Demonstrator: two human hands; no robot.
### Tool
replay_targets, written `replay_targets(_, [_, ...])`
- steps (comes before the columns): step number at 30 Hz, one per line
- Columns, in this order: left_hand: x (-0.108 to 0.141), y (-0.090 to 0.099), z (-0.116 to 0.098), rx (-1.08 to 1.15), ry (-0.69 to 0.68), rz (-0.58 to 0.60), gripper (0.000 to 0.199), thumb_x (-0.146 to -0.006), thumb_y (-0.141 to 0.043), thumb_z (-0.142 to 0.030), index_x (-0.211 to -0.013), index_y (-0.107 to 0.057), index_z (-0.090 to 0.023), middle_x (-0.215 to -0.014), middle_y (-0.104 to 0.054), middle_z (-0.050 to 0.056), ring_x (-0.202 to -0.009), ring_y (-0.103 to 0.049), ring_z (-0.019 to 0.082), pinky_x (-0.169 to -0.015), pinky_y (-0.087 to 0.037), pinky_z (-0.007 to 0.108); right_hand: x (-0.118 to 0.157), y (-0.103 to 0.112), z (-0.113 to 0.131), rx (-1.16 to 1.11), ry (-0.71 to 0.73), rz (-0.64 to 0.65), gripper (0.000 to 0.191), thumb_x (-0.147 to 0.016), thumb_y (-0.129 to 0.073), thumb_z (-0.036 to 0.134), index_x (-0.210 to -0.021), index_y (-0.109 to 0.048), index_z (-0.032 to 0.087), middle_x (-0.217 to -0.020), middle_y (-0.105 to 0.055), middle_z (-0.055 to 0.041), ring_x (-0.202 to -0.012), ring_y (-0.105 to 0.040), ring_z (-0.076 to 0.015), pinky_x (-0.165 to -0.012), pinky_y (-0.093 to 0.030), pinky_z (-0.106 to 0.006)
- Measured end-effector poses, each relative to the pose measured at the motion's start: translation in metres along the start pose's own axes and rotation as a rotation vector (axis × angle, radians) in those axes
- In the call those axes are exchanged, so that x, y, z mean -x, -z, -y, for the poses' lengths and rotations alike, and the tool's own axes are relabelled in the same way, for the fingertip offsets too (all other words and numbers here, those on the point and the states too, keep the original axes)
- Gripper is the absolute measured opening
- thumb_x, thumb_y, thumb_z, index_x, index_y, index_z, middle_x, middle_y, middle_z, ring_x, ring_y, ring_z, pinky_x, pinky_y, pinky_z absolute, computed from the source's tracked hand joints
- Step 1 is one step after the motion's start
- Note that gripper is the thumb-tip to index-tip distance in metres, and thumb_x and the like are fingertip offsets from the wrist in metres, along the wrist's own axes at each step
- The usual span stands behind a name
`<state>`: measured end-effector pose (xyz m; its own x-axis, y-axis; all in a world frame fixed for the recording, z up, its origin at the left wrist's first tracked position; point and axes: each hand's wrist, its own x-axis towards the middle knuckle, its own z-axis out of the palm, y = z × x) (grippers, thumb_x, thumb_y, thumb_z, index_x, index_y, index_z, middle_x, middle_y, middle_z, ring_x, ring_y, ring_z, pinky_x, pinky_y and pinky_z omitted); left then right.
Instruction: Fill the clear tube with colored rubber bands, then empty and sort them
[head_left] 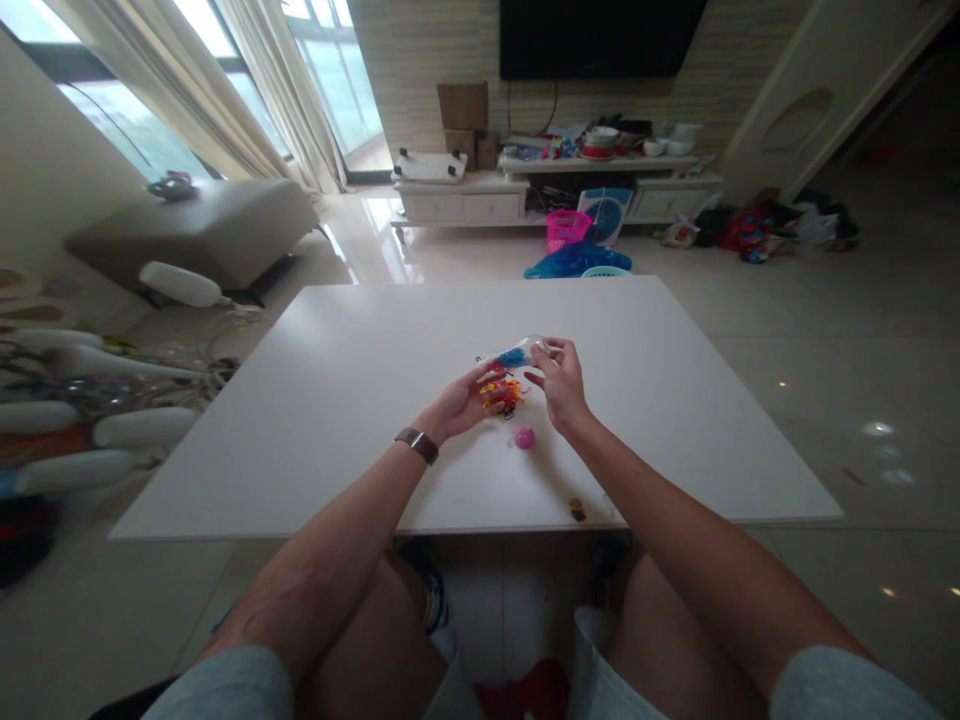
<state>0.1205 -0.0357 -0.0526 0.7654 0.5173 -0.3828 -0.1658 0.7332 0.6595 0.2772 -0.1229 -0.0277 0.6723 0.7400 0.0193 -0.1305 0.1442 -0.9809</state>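
Nearest, brown piece: a small brown-and-black thing [577, 509] lies by the table's near edge, right of its middle; too small to tell more.
Pink ball: the ball [524, 438] rests on the white table [300, 400] farther in from that edge, between the forearms.
Left hand: the left hand [463, 402] reaches in from the near edge, fingers stretched out and slightly apart by the heap; whether they grip anything, I cannot tell.
Red-and-yellow heap: the small pieces [506, 398] lie just beyond the ball, partly behind the left fingers.
Right hand: the right hand [561, 385] pinches the right end of the clear container between thumb and fingers.
Clear container: the container [513, 357], blue stuff inside, is held over the table, beyond the heap toward the far edge.
Past the far edge: a pink basket [568, 228] stands on the floor before a white cabinet [495, 207].
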Motion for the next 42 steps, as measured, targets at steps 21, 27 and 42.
replay_targets(21, [-0.01,0.008,0.006,-0.181,-0.059,-0.386,0.024,-0.089,-0.077,-0.028,-0.103,-0.061,-0.02,-0.096,-0.072,0.004,-0.07,-0.071,0.012,-0.06,-0.057,0.022,0.003,0.001,-0.004,0.135,0.141,-0.001,0.046,-0.074,-0.079,0.05,-0.106,-0.055,0.026,-0.108,-0.066,-0.0032,-0.091,-0.066,-0.0192,-0.079,-0.058,-0.036])
replay_targets(27, [-0.012,0.011,0.007,-0.305,-0.196,-0.443,0.017,-0.08,-0.081,-0.023,-0.088,-0.069,-0.014,-0.085,-0.072,0.006,-0.066,-0.069,0.012,-0.058,-0.054,0.021,0.004,0.0,-0.004,0.139,0.152,0.012,0.046,-0.075,-0.079,0.05,-0.106,-0.056,0.026,-0.108,-0.066,-0.0037,-0.091,-0.065,-0.0196,-0.079,-0.058,-0.037])
replay_targets(42, [-0.009,0.005,0.002,-0.138,-0.156,-0.254,0.023,-0.093,-0.061,-0.033,-0.097,-0.073,-0.014,-0.1,-0.071,0.009,-0.068,-0.067,0.012,-0.06,-0.055,0.023,0.009,-0.005,0.005,0.009,0.075,0.007,0.05,-0.071,-0.081,0.053,-0.103,-0.054,0.027,-0.103,-0.064,0.0003,-0.087,-0.065,-0.0166,-0.074,-0.059,-0.032])
